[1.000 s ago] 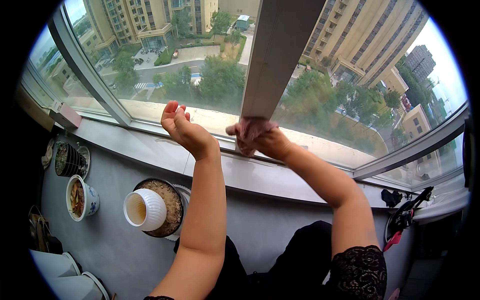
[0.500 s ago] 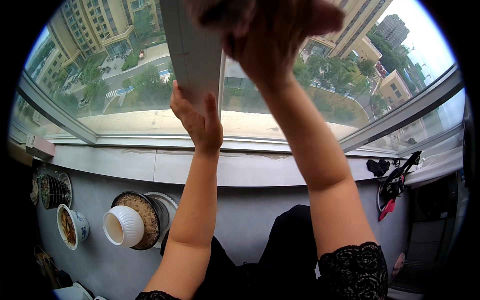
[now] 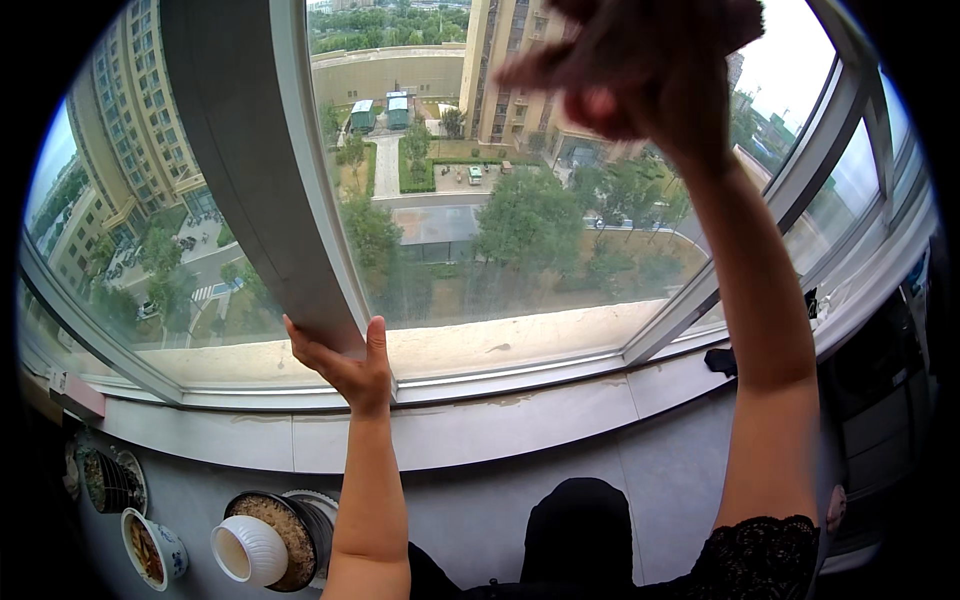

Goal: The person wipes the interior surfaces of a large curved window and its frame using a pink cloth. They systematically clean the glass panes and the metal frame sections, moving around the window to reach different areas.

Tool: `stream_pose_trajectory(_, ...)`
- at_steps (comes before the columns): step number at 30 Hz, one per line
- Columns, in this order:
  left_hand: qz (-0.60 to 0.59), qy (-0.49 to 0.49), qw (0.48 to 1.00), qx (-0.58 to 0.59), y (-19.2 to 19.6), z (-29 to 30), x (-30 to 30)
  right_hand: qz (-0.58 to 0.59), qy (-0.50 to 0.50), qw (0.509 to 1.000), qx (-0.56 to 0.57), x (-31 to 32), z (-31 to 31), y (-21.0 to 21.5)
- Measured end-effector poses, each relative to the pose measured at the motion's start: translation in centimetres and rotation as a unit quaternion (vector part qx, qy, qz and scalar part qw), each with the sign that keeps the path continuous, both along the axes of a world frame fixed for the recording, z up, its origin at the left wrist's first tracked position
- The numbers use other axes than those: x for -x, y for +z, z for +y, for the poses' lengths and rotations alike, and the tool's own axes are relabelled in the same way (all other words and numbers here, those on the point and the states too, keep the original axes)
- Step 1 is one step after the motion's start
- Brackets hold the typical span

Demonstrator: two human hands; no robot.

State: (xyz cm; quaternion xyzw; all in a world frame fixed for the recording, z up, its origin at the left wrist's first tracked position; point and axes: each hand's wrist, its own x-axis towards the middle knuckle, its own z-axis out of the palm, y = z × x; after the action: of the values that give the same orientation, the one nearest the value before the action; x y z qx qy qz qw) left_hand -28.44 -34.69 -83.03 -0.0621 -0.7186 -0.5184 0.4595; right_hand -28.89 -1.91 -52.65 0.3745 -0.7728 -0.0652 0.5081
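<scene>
My left hand (image 3: 352,370) rests against the lower part of a wide grey window post (image 3: 245,150), fingers on its left side and thumb up on its right. Those fingers are spread and hold nothing. High at the upper right, my right hand (image 3: 695,125) is raised in front of the large window pane (image 3: 430,285). Bunched in it is a dark reddish-brown cloth (image 3: 655,45), smeared by motion. Whether the cloth touches the glass I cannot tell. A white strip of window frame (image 3: 310,170) runs along the post's right edge.
Below the window runs a pale ledge (image 3: 480,430), with a pink box (image 3: 77,394) at its left end and a black item (image 3: 720,362) at its right. On the grey floor stand a white ribbed pot (image 3: 250,552) on a soil-filled planter (image 3: 290,520) and a blue-white pot (image 3: 155,550).
My view has turned right and upward. My right hand and the cloth have moved right, away from the post. My left hand stays on the post, now lower in view.
</scene>
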Motion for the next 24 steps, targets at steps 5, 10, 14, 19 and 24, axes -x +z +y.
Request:
stream_pose_trajectory(5, 0.019, 0.042, 0.998, 0.031, -1.0, 2.4, 1.3, 0.155, 0.076, 0.978, 0.113, -2.8, 1.7, 9.3)
stream_pose_trajectory(10, -0.009, 0.080, 0.995, 0.062, -0.6, 1.7, 0.9, 0.115, -0.124, 0.971, 0.168, -0.8, -6.8, -17.7)
stream_pose_trajectory(14, -0.052, 0.082, 0.993, 0.072, 0.4, 1.0, -0.2, -0.135, -0.067, 0.982, -0.114, -3.0, -5.7, -36.9)
stream_pose_trajectory(19, -0.062, 0.048, 0.996, 0.049, 0.8, 2.0, -0.4, -0.064, -0.033, 0.906, -0.418, -1.1, -6.3, -21.5)
stream_pose_trajectory(24, -0.026, 0.084, 0.994, 0.063, -0.1, 1.2, 0.3, 0.141, 0.030, 0.969, -0.200, 0.7, -14.0, 9.7)
